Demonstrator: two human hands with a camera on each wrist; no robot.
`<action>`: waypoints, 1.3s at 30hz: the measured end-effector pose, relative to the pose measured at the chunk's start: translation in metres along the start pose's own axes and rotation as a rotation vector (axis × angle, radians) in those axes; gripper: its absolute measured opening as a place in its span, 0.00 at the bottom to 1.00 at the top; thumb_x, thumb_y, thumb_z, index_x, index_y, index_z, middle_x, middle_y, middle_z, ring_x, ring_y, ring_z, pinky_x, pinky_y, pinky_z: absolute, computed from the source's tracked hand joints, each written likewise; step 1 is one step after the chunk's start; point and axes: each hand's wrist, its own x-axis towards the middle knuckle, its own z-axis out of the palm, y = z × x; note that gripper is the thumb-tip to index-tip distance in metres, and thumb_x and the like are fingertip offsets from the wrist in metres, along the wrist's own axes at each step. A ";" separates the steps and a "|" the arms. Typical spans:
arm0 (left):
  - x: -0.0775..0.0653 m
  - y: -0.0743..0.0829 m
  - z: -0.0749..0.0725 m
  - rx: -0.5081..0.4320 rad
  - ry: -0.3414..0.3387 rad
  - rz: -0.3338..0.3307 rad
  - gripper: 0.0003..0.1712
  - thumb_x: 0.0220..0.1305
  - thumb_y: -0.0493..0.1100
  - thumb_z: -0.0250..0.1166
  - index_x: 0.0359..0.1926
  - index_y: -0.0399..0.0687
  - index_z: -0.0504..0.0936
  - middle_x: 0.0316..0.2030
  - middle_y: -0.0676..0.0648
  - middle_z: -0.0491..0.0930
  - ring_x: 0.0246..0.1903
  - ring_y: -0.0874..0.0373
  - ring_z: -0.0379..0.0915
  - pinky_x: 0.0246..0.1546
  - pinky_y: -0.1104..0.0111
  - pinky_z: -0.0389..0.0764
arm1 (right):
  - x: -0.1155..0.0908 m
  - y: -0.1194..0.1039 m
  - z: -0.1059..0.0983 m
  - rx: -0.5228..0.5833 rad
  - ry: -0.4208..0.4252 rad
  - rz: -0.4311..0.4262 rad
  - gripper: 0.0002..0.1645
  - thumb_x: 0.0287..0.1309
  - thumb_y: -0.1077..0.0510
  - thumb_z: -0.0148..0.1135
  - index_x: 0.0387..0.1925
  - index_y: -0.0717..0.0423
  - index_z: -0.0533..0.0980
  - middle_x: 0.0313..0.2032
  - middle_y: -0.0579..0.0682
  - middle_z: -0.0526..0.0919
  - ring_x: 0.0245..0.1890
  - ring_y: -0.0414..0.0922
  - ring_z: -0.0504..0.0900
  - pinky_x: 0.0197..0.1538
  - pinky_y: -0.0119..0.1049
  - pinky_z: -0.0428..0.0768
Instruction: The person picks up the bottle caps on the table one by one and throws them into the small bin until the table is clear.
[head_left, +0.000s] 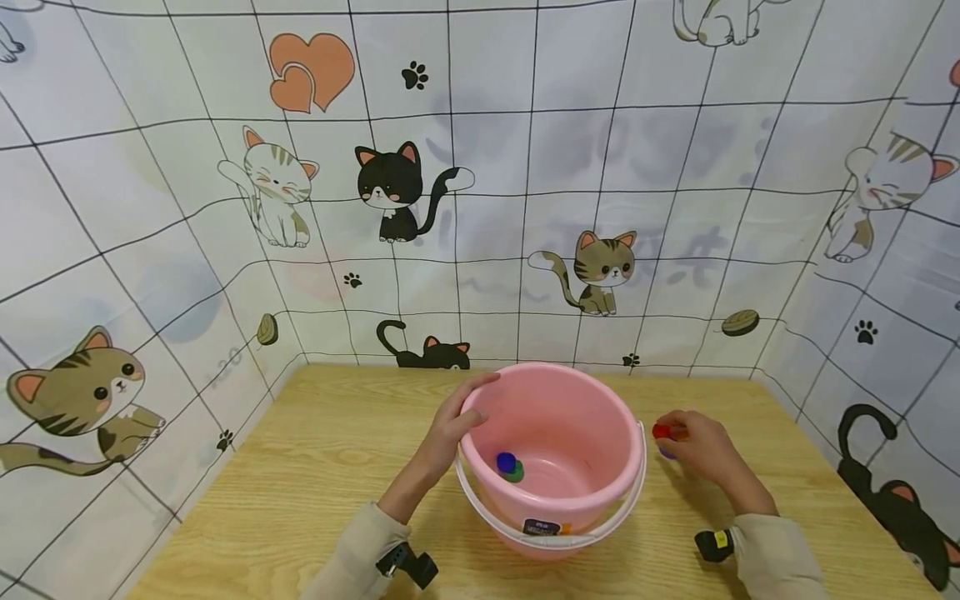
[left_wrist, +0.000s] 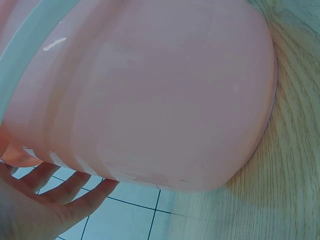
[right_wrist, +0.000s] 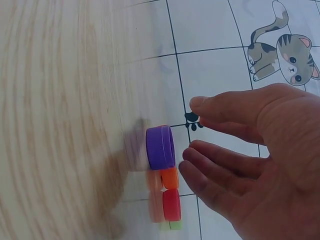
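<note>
A pink bucket stands on the table with its white handle hanging down at the front. Inside lie a blue cap and a green cap. My left hand grips the bucket's left rim, its fingers against the outer wall in the left wrist view. To the right of the bucket, my right hand hovers by several bottle caps, fingers and thumb apart with nothing between them. The right wrist view shows a purple cap closest, then an orange cap, a red cap and something light green.
The wooden table meets a wall cloth printed with grid lines and cats at the back and both sides. A small black camera is strapped at the right wrist, another camera at the left.
</note>
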 end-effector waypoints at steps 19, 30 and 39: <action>0.001 0.001 0.000 0.001 0.005 -0.004 0.34 0.67 0.44 0.52 0.75 0.52 0.68 0.72 0.38 0.68 0.63 0.37 0.73 0.59 0.43 0.80 | 0.001 0.008 0.000 -0.051 -0.012 0.032 0.19 0.57 0.59 0.73 0.47 0.67 0.83 0.43 0.63 0.89 0.44 0.59 0.87 0.51 0.59 0.82; 0.001 0.001 0.001 0.005 0.010 -0.003 0.34 0.67 0.44 0.52 0.74 0.53 0.69 0.72 0.39 0.69 0.62 0.37 0.73 0.60 0.41 0.79 | 0.000 0.009 0.002 -0.029 -0.032 0.065 0.19 0.58 0.60 0.72 0.48 0.68 0.82 0.45 0.65 0.88 0.45 0.60 0.88 0.51 0.58 0.84; 0.000 0.000 0.000 0.009 0.006 0.004 0.34 0.67 0.44 0.52 0.75 0.52 0.68 0.71 0.37 0.69 0.62 0.37 0.73 0.59 0.42 0.79 | -0.001 0.012 0.002 -0.044 -0.022 0.071 0.20 0.58 0.58 0.73 0.48 0.68 0.82 0.43 0.62 0.89 0.43 0.57 0.88 0.50 0.57 0.84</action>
